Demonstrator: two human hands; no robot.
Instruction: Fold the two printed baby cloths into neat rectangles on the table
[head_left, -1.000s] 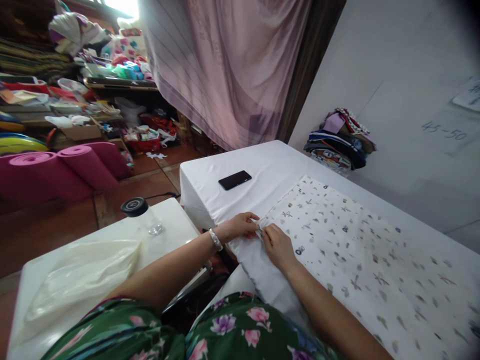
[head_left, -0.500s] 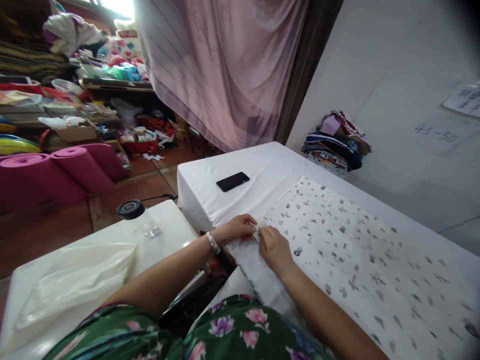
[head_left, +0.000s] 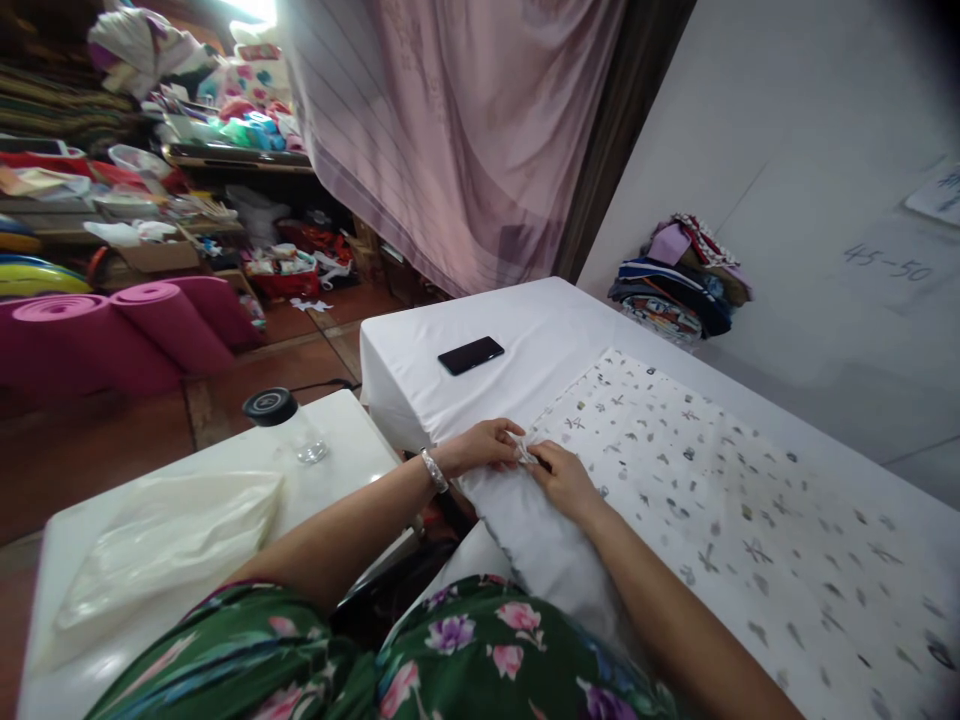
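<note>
A white printed cloth (head_left: 720, 490) with small grey and brown motifs lies spread over the white-covered table (head_left: 555, 315). My left hand (head_left: 487, 445), a silver bracelet on its wrist, pinches the gathered edge of this cloth near the table's front. Close beside it, my right hand (head_left: 562, 480) grips the same bunched edge between thumb and fingers. From there, a plain white part of the fabric hangs down toward my lap. Beyond my hands a black phone (head_left: 471, 355) rests on the table.
To the left, a white side table (head_left: 345, 430) carries a clear jar with a black lid (head_left: 271, 406) and a pale plastic bag (head_left: 172, 540). Pink rolled mats (head_left: 135, 335) stand on the floor. Folded clothes (head_left: 675, 280) are piled against the wall; a pink curtain (head_left: 480, 130) hangs behind.
The whole view has shifted slightly. My right fingers have turned a little at the cloth's edge, and both hands stay together on it.
</note>
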